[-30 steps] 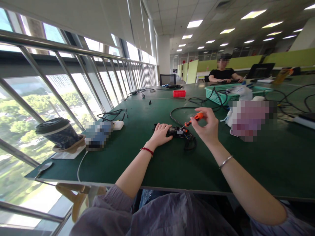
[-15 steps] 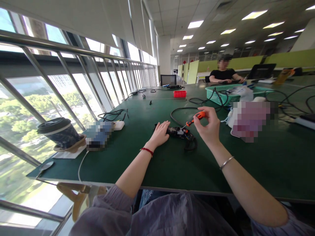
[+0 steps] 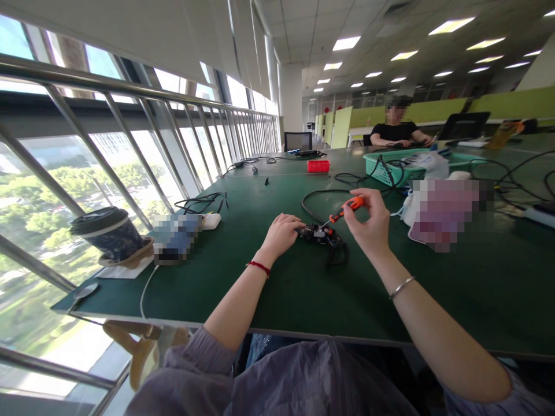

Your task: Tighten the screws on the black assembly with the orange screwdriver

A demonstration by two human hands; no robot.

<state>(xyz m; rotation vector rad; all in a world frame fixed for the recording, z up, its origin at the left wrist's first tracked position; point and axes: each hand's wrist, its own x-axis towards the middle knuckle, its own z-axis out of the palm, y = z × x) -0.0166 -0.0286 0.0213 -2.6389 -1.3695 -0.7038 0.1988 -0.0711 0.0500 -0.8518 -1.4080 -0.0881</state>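
On the green table lies a small black device [image 3: 319,234] with exposed inner parts and a black cord curling off its right end. My left hand [image 3: 280,236] is closed around the device's left end, which it hides. Between thumb and fingers, my right hand [image 3: 372,224] grips an orange-and-black screwdriver [image 3: 346,210]. Its thin shaft slants down to the left, and its tip meets the opened middle of the device; the exact contact point is too small to make out.
To the left are a lidded cup [image 3: 110,234], a blurred phone [image 3: 176,237] and cables. A red tray [image 3: 318,166] sits further back. At right are a green basket [image 3: 378,167] and a pink blurred item [image 3: 442,214]. Another person [image 3: 396,130] sits across the table.
My left hand's fingers have gone from stretched over the device to curled around its left end. My right hand and the screwdriver stay almost in place; the view has shifted slightly.
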